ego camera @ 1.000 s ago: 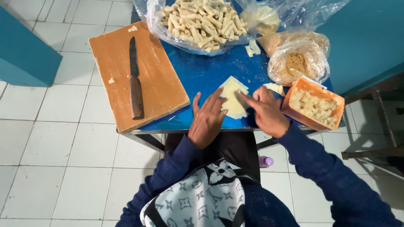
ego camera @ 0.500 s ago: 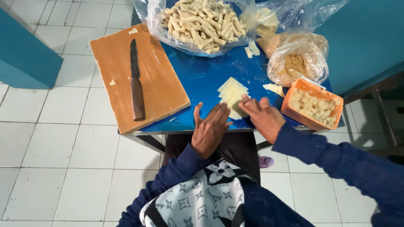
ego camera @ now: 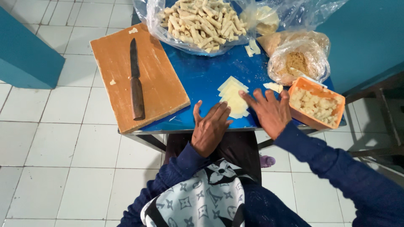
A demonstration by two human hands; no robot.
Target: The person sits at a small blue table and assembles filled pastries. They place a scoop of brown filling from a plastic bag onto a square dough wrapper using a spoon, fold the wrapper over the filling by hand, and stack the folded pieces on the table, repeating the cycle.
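Observation:
A small stack of pale square wrapper sheets point(ego camera: 233, 96) lies on the blue table point(ego camera: 202, 75). My left hand point(ego camera: 209, 129) rests flat at the table's near edge, fingers apart, its fingertips close to the sheets. My right hand point(ego camera: 270, 111) is spread open just right of the stack, fingers pointing toward it and holding nothing. An orange tub point(ego camera: 316, 103) of pale chunky filling sits right beside my right hand.
A wooden cutting board point(ego camera: 139, 75) with a brown-handled knife point(ego camera: 135, 82) overhangs the table's left side. A clear bag of finished rolls point(ego camera: 198, 21) lies at the back. A bag of crumbs point(ego camera: 298, 61) sits at the right. White floor tiles surround the table.
Both hands have drawn back from the sheets toward the table's near edge. My right hand has shifted right and spread open. The stack now lies uncovered.

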